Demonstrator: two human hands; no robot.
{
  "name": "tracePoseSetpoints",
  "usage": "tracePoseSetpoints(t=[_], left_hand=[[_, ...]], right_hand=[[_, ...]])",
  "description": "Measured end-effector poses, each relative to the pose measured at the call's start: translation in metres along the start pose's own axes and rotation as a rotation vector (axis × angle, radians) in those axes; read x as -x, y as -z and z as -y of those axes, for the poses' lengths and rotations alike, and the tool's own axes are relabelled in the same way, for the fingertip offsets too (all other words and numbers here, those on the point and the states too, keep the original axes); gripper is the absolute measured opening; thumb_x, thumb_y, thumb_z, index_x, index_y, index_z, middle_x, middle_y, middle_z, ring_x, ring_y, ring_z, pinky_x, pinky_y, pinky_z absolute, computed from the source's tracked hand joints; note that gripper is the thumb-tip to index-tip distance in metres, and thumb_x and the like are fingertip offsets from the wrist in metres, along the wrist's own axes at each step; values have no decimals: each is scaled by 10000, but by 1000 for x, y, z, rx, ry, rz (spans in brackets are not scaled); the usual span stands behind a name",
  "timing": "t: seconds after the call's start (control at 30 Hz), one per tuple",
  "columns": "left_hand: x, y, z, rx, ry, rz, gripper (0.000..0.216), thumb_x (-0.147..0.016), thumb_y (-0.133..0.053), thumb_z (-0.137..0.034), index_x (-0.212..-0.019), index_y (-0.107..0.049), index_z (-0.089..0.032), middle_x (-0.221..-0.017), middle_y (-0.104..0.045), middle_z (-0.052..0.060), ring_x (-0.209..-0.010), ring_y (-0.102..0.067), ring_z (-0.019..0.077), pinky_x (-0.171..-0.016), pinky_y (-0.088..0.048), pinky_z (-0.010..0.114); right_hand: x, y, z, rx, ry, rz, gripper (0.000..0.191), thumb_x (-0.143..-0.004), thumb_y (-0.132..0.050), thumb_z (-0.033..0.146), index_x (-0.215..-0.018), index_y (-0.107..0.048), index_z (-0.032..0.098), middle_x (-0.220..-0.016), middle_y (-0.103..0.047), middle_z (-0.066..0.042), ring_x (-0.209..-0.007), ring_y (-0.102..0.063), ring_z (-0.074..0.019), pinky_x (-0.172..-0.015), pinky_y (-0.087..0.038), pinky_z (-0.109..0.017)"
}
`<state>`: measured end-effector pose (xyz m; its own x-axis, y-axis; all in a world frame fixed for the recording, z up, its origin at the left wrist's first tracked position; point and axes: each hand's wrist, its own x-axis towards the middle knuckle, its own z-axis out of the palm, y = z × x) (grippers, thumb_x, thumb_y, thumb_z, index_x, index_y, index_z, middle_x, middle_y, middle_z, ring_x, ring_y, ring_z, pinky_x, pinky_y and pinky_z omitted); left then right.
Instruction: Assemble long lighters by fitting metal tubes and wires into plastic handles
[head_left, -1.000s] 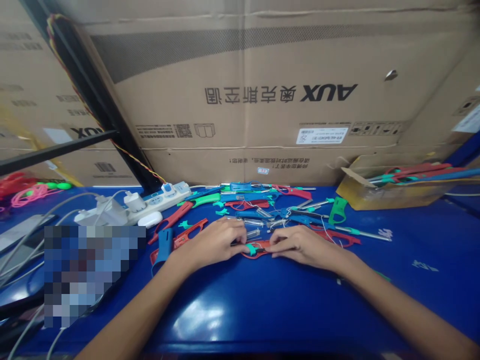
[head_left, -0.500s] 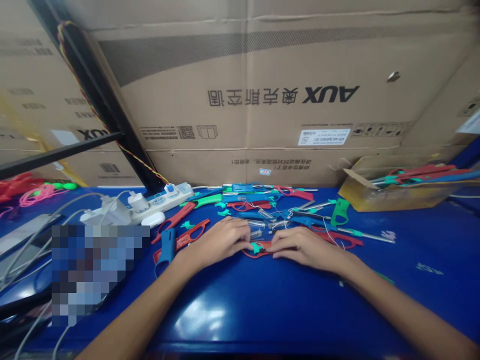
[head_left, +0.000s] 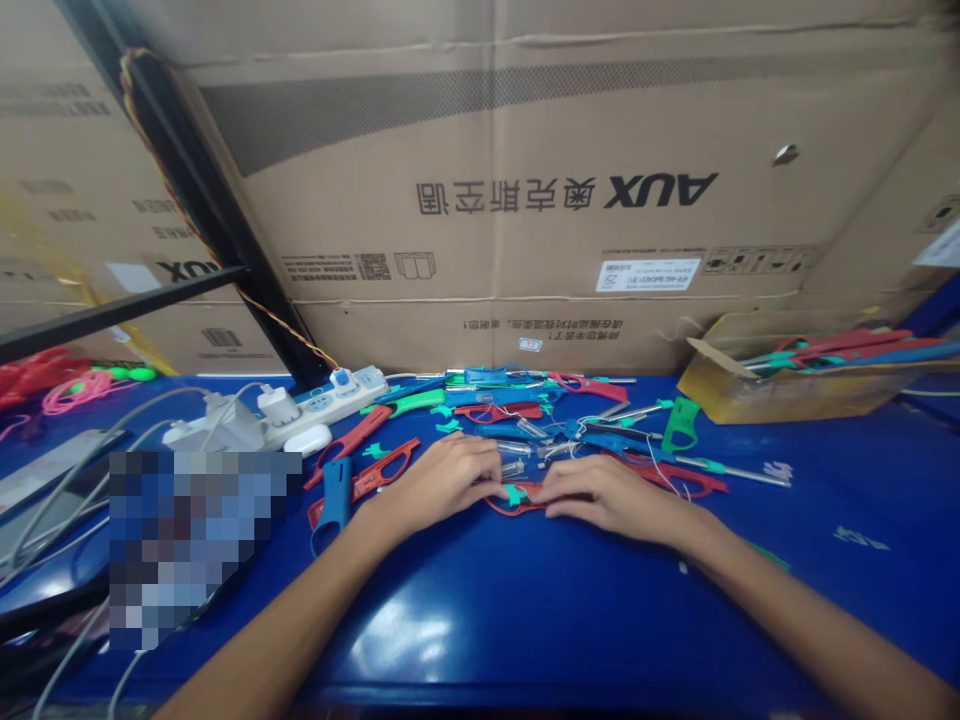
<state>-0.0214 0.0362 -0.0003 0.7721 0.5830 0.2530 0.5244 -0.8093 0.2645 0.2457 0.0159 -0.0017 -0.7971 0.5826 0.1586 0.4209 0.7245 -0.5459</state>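
A red lighter casing (head_left: 511,510) lies on the blue table between my hands, partly covered by my fingers. A teal trigger piece (head_left: 514,494) sits at its middle. My left hand (head_left: 454,482) is closed, thumb and fingers pinching the casing's left end beside the trigger. My right hand (head_left: 609,495) pinches the casing's right part, its fingertips pressed together there. Just beyond my hands lie clear fluid tubes (head_left: 513,468) and a blue lighter casing (head_left: 619,438) with a thin wire.
Red and blue casings, including a blue handle half (head_left: 335,492), lie left of my left arm. A power strip (head_left: 322,408) with chargers stands behind them. At the back right, a cardboard box (head_left: 795,392) holds several lighters. A large carton (head_left: 480,250) walls off the back.
Both hands stay nearly in place on the red lighter casing. The teal trigger shows slightly more beside my left thumb.
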Motion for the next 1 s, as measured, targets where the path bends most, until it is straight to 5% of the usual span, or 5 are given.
tracePoseSetpoints(t=[1.0], left_hand=[[1,-1,-2,90,147,-1,257,-949,-635,-437,-828,-672,-213,-862,-698,-1,-812,-634,165,-692,-417,259]], right_hand=[[-1,-6,-2,-10,-44,-43,260,-991,-575,334,-1216,-692,278,-1084,-731,-36,-972,-678,-170,-861,-505,-314]])
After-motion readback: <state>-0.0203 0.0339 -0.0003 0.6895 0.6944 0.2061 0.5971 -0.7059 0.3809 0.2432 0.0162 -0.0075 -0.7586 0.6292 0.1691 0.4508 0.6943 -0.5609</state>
